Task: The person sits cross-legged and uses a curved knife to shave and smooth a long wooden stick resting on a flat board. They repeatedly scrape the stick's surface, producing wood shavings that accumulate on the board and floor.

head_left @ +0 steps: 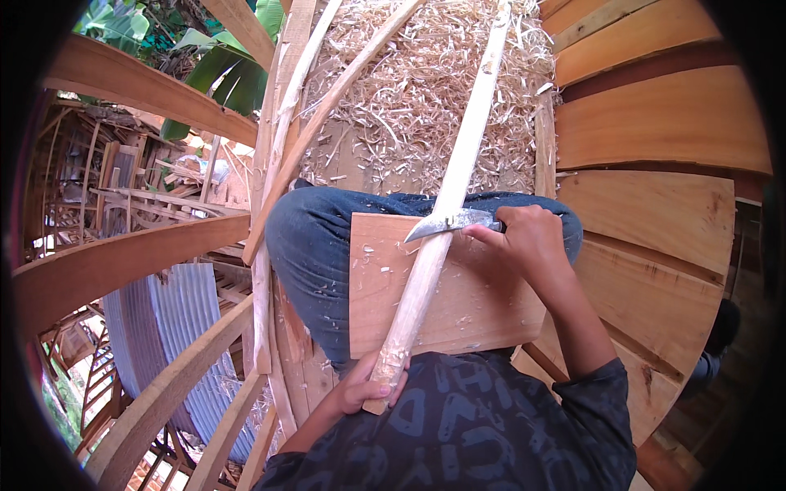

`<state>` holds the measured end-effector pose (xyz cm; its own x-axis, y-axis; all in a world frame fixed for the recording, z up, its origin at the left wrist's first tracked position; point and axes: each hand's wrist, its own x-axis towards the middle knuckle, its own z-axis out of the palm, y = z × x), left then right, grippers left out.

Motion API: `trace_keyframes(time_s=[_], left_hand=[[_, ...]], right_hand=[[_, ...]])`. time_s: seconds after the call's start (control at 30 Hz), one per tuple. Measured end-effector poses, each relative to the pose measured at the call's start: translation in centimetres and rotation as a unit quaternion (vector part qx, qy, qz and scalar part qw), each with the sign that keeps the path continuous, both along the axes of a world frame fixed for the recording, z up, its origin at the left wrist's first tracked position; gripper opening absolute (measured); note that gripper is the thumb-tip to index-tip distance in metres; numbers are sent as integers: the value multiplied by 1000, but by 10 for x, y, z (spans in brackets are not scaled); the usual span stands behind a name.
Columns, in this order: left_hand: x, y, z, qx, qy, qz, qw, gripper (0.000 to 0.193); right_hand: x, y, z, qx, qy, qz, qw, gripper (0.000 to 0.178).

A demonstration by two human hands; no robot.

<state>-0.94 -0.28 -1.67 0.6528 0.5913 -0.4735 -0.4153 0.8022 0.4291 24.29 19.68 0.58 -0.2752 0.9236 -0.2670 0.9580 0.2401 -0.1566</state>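
A long pale wooden pole slants from my waist out over my lap and past my knees. Its near end is wrapped by the fingers of my left hand, close to my shirt. My right hand grips the dark handle of a knife, whose broad curved blade lies across the pole just above my lap. Beneath the pole, a flat square wooden board rests on my thighs, with a few small shavings on it.
Curly wood shavings cover the floor ahead. Long wooden strips lean along the left side, next to open railing beams. Plank walling stands close on my right. Corrugated metal sheets lie beyond the railing.
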Motion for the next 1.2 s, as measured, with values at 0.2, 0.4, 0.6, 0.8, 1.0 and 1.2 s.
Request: trace_keyframes(time_s=[0.2, 0.4, 0.6, 0.8, 1.0, 1.2], left_hand=[[4, -5, -2, -13, 6, 18, 1000, 62], [7, -5, -1, -46, 23, 25, 998, 63], [8, -1, 4, -34, 18, 26, 999, 66], [6, 2, 10, -54, 37, 20, 998, 69], [13, 1, 16, -82, 48, 58, 994, 70], [19, 3, 20, -78, 64, 73, 992, 71]], right_hand=[[2, -15, -3, 17, 21, -25, 999, 69], [7, -28, 13, -112, 196, -40, 973, 45], [20, -32, 11, -324, 374, 12, 869, 30], [25, -25, 22, -517, 400, -105, 750, 28], [24, -26, 19, -481, 431, -116, 755, 31], [30, -24, 3, -350, 462, -122, 806, 21]])
